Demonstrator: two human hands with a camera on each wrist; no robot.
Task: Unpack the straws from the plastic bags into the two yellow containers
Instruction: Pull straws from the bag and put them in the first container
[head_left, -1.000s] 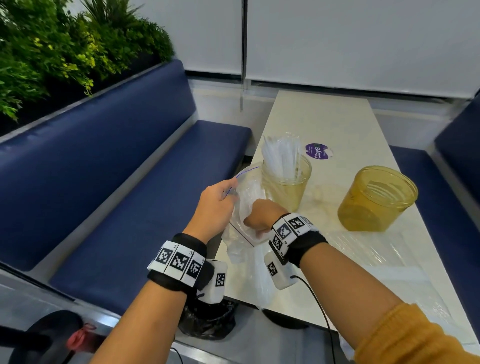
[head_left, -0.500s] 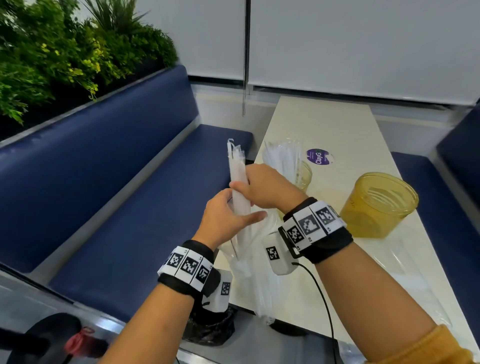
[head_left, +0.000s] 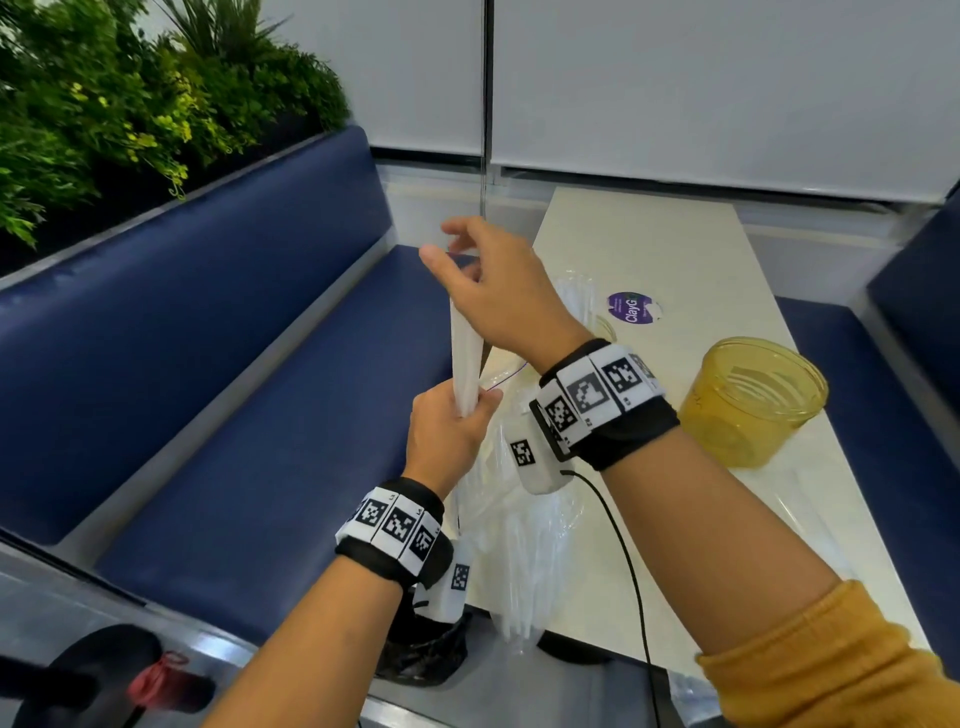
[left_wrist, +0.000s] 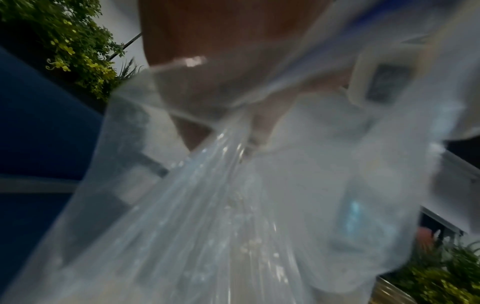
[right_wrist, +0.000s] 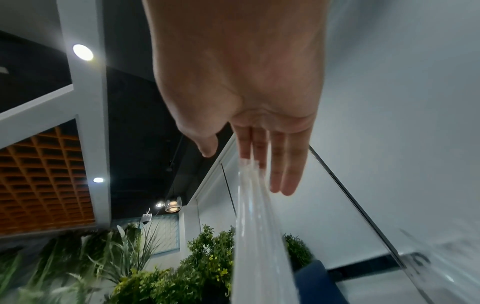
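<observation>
Head view, fingers outward: the left hand has its fingers curled round the lower part of a white bundle of straws, together with the mouth of the clear plastic bag that hangs below it over the near table edge. The right hand is above, fingers straight and spread apart, gripping nothing; in the right wrist view the straw tips lie against the extended fingers, which touch without clamping.

Where the task's things are: the bundle stands nearly upright, held off the table's left edge and over the blue bench seat. One yellow container stands apart to the right, apparently empty. The second container is almost wholly hidden behind the right hand; straws rise from where it stands.

Risks, as judged from this pose:
- Only one hand secures the bundle. A loosened grip would probably let straws slide back into the bag or fan out.
- Straws that slip would likely fall to the bench or the floor, not the table.
- The bag is thin and slack; if it stays trapped with the straws, it may travel with them toward a container.
- The left wrist view is blurred by plastic, so how many straws remain bagged cannot be told.
</observation>
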